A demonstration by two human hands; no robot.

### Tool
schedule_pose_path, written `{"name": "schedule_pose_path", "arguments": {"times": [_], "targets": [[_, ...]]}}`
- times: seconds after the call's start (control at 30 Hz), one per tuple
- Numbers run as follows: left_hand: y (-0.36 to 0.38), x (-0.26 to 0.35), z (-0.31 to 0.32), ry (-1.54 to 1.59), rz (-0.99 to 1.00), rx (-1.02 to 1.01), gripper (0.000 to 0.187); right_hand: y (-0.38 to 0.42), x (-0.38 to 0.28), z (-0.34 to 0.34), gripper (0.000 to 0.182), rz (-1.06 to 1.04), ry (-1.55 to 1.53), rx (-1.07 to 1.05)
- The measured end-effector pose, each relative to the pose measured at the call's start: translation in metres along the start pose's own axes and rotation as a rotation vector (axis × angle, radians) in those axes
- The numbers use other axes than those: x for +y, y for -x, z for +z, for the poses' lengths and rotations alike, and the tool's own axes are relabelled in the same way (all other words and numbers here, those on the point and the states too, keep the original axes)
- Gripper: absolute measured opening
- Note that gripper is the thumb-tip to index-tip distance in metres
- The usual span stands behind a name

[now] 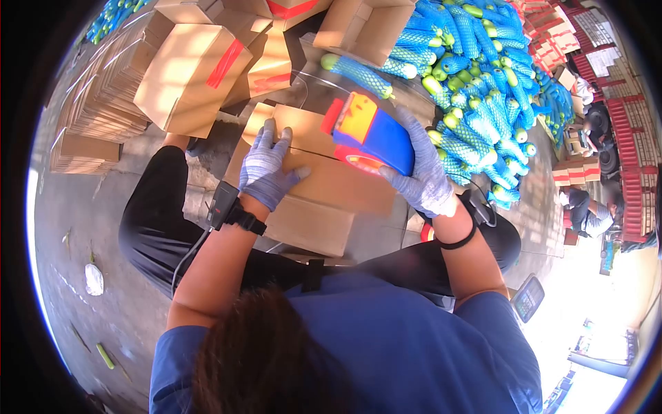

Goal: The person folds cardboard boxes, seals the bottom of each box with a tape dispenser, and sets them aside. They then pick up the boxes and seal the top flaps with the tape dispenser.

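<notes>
My left hand [267, 164], in a grey knit glove, lies with fingers apart on top of a closed cardboard box [338, 183] between my legs. The seam between the box's flaps runs close by its fingers. In my right hand [426, 169], also gloved, is a blue, red and yellow packing tape dispenser [386, 138]. I grip it from its right side, over the right part of the box. Just beyond the dispenser lies a long green vegetable in a blue net sleeve [362, 76].
A big heap of net-sleeved green vegetables [476, 83] spreads at the back right. Taped cartons [186, 76] and an open carton [364, 27] stand ahead, with stacked flat cardboard [103, 96] at the left. A scale display [528, 298] is by my right elbow. Other people [594, 214] are at far right.
</notes>
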State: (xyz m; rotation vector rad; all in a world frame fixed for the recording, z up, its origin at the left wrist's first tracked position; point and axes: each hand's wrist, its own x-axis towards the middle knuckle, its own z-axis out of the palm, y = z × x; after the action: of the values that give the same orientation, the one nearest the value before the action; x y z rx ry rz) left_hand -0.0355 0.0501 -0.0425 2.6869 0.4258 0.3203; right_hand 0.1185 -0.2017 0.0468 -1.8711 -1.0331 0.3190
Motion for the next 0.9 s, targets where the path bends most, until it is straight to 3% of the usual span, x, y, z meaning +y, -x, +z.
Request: {"name": "schedule_pose_path", "arguments": {"times": [0.03,0.13,0.23,0.33,0.37,0.43,0.47,0.5,0.57,0.63,0.7,0.73,0.8,0.87,0.9], "targets": [[0.002,-0.001,0.001,-0.002,-0.002,-0.006,0.083,-0.004,-0.016,-0.004,0.090,-0.210,0.305,-0.046],[0.000,-0.005,0.007,0.013,-0.001,0.008,0.081,-0.003,-0.010,0.006,0.081,-0.123,0.376,-0.165],[-0.002,-0.009,0.012,0.046,0.007,0.110,0.065,-0.007,-0.012,0.001,0.072,-0.065,0.408,-0.272],[-0.006,0.001,-0.006,0.246,0.097,0.482,0.034,-0.005,-0.012,0.003,0.069,-0.074,0.387,-0.310],[-0.007,0.012,-0.009,0.247,0.091,0.487,0.034,-0.004,-0.013,0.005,0.069,-0.077,0.389,-0.316],[-0.004,0.028,-0.014,1.454,-0.521,-0.005,0.032,-0.001,-0.013,0.008,0.069,-0.012,0.256,-0.300],[-0.009,0.022,-0.018,1.667,-0.503,-0.367,0.032,-0.001,-0.012,0.009,0.068,0.009,0.212,-0.296],[-0.010,0.026,-0.015,1.672,-0.505,-0.358,0.032,-0.003,-0.008,0.006,0.070,-0.103,0.334,-0.298],[-0.013,0.043,-0.004,1.780,-0.702,-0.167,0.027,-0.007,-0.008,0.003,0.071,-0.219,0.457,-0.301],[-0.014,0.046,0.003,1.783,-0.691,-0.124,0.021,-0.008,-0.014,0.002,0.074,-0.194,0.517,-0.345],[-0.015,0.039,0.025,1.684,-0.471,0.087,0.017,-0.011,-0.019,0.002,0.074,-0.180,0.536,-0.374],[-0.015,0.033,0.028,1.684,-0.473,0.092,0.017,-0.013,-0.023,0.002,0.074,-0.161,0.556,-0.398],[-0.015,0.021,0.018,1.398,-0.315,0.317,0.016,-0.021,-0.039,0.005,0.073,-0.181,0.634,-0.453],[-0.019,-0.007,-0.005,1.225,-0.509,0.357,0.017,-0.031,-0.057,0.008,0.071,-0.205,0.715,-0.501],[-0.027,-0.042,0.008,1.434,-0.463,0.531,0.019,-0.036,-0.066,0.010,0.068,-0.151,0.779,-0.524]]}}
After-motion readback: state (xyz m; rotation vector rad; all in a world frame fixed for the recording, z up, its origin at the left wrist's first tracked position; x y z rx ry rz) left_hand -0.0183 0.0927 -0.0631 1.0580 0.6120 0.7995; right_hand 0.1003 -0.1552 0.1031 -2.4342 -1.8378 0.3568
